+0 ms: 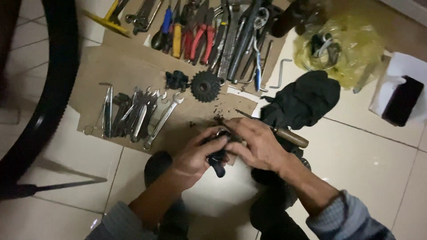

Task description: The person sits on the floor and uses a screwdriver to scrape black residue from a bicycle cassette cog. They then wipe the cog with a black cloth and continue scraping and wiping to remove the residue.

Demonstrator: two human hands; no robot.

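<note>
The head view looks down at two bare hands that meet over the floor, just in front of a sheet of brown cardboard [129, 66]. The left hand [193, 155] is clenched around a small dark bicycle part [216, 156], its thumb on top and the fingers curled below. The right hand [258, 142] presses on the same part from the other side, and a tool with a wooden handle [291, 137] sticks out from under this hand; its thin metal tip shows near the cardboard edge.

The part seems to be metal, so probably stiff and rather heavy for its size. It looks greasy and dirty, with crumbs of dirt around it, so it may slip. A firm hold on its thicker body, as the left hand has it now, seems safer than a hold on its thin lower end.

Much is hard to make out. The fingers cover most of the part, so its exact shape cannot be told. How the right hand holds the tool is hidden too. The light is weak. A black toothed sprocket [205, 86] lies on the cardboard beside a row of wrenches [138, 115]; a black cloth [304, 100] lies on the tiles. The bicycle tyre [49, 89] is cut off at the left edge.
</note>
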